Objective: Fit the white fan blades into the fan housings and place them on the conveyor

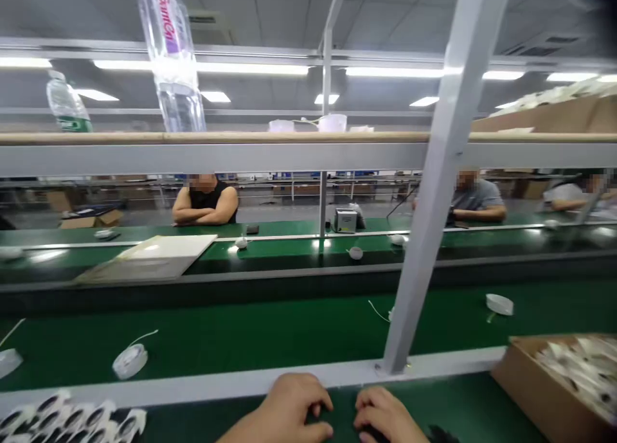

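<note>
My left hand [296, 406] is low in the middle of the head view, above the green near work surface [344, 395]. Its fingers are loosely bent, with the thumb apart from them and nothing visible in the gap. Just to its right is my right hand [385, 416], also with bent fingers and a dark gap between thumb and forefinger; no held thing shows. The hands do not touch each other. Part of a dark shape [441, 435], too cut off to name, lies by the right wrist.
White parts with dark round openings [72, 420] lie at lower left; a cardboard box [540, 385] of white parts stands at right. Round white pieces [130, 361] sit on the green belt [260, 327]. A metal post [434, 192] and shelf [241, 157] with bottles [180, 102] rise ahead. People sit beyond.
</note>
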A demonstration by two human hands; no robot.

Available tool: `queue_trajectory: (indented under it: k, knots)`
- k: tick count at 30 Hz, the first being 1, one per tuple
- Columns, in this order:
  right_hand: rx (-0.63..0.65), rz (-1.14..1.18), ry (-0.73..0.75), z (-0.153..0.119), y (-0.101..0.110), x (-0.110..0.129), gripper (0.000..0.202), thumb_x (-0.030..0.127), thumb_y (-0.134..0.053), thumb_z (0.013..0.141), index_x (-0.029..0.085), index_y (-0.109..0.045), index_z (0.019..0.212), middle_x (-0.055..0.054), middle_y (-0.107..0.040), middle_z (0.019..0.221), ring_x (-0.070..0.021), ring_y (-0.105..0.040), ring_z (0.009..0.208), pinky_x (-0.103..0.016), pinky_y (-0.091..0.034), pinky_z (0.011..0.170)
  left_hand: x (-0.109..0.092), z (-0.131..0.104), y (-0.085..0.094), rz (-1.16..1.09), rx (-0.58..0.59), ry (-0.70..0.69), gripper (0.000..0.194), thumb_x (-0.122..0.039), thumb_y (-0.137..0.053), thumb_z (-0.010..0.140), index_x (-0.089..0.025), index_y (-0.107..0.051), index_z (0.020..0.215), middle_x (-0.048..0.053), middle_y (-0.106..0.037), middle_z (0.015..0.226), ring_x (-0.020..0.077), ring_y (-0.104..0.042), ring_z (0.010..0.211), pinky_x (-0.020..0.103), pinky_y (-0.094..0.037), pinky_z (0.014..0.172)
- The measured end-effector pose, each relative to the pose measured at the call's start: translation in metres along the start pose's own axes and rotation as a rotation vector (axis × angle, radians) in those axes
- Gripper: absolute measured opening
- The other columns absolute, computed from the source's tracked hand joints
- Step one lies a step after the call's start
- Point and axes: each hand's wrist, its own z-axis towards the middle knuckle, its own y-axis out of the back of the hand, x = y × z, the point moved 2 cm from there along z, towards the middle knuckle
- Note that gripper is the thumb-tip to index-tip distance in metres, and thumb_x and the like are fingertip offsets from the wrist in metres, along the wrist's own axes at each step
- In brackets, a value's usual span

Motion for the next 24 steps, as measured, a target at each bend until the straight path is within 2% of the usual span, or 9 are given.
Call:
queue_trajectory:
  k: [3,8,14,24]
  knots:
    - [0.029,-0.037,-0.011,-0.001,-0.001,0.001,0.016,0.014,-0.057,0.08,0.023,-0.066,0.09,-0.006,-0.064,0.098,-0.0201,-0.062,0.092,-0.03,-0.05,0.079,0.0,-0.004,0.0,-0.03,-0.037,-0.037,0.031,-0.031,-0.083,0.067,-0.028,-0.071,0.095,-0.006,-0.066,0.078,0.0127,-0.059,0.068,0.022,-0.039,0.062]
    - [0.0,-0.02,-0.031,-0.001,0.003,0.014,0.015,0.015,-0.05,0.088,0.022,-0.062,0.091,-0.008,-0.061,0.1,-0.0201,-0.061,0.094,-0.032,-0.05,0.083,0.001,-0.003,-0.001,-0.046,-0.064,-0.101,0.029,-0.036,-0.081,0.07,-0.028,-0.069,0.096,-0.007,-0.065,0.076,0.0125,-0.06,0.071,0.022,-0.038,0.062]
    - [-0.012,-0.023,-0.062,0.001,0.008,0.025,0.013,0.02,-0.048,0.093,0.023,-0.06,0.092,-0.007,-0.06,0.097,-0.0202,-0.06,0.092,-0.032,-0.05,0.08,0.002,-0.003,-0.002,-0.022,-0.062,-0.128,0.029,-0.039,-0.079,0.073,-0.027,-0.069,0.097,-0.007,-0.065,0.077,0.0129,-0.062,0.074,0.023,-0.039,0.063]
    - [-0.007,0.015,-0.083,-0.002,0.001,0.021,0.012,0.02,-0.045,0.095,0.022,-0.057,0.092,-0.007,-0.058,0.096,-0.021,-0.057,0.092,-0.035,-0.048,0.081,0.002,-0.005,-0.001,-0.01,-0.061,-0.14,0.028,-0.039,-0.079,0.074,-0.026,-0.07,0.097,-0.007,-0.066,0.078,0.0124,-0.061,0.073,0.023,-0.039,0.063]
